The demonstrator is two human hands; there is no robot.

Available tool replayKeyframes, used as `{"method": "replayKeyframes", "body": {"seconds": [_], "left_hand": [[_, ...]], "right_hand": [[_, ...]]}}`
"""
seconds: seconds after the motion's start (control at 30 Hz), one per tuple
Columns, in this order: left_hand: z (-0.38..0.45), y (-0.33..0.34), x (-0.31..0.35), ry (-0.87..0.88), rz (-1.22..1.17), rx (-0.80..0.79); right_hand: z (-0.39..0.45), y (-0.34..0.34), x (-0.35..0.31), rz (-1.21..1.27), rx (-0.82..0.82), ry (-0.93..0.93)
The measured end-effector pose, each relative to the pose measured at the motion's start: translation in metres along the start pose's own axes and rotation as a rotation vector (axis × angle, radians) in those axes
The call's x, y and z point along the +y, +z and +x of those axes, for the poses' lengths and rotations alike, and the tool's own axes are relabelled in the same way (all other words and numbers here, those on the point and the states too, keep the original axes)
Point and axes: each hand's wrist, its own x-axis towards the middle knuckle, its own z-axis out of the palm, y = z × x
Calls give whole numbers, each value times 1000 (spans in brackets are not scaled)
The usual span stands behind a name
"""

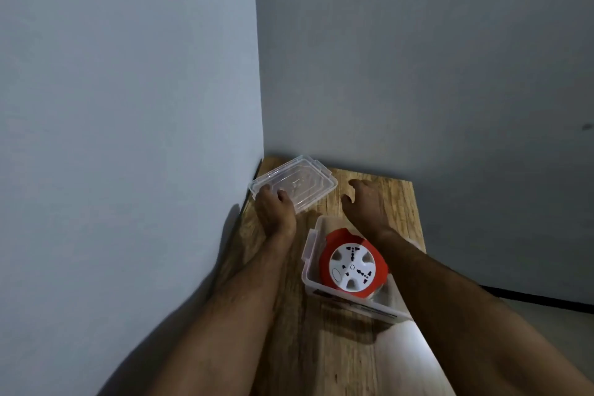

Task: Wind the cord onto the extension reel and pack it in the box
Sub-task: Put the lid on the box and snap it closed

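Note:
The red and white extension reel (352,267) lies socket face up inside the clear plastic box (309,262) on the wooden table. No loose cord shows outside the reel. The clear lid (299,182) lies flat at the table's far left corner. My left hand (273,206) grips the lid's near edge, thumb on top. My right hand (366,199) hovers just right of the lid, beyond the box, with fingers spread and holding nothing.
The wooden table (340,347) stands in a corner, with grey walls close on the left and behind. Its right edge drops off to the floor (546,325). Both my forearms reach across the table, the right one over the box.

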Motion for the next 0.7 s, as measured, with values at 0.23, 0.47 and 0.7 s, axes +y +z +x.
{"method": "replayKeyframes", "body": {"seconds": [0.23, 0.47, 0.7], "left_hand": [[40, 17, -30, -174, 4, 45], [74, 36, -37, -296, -23, 98], [88, 47, -38, -338, -6, 162]], "right_hand": [[67, 40, 0, 181, -45, 76], [130, 82, 8, 163, -86, 156], [166, 120, 24, 227, -123, 271]]}}
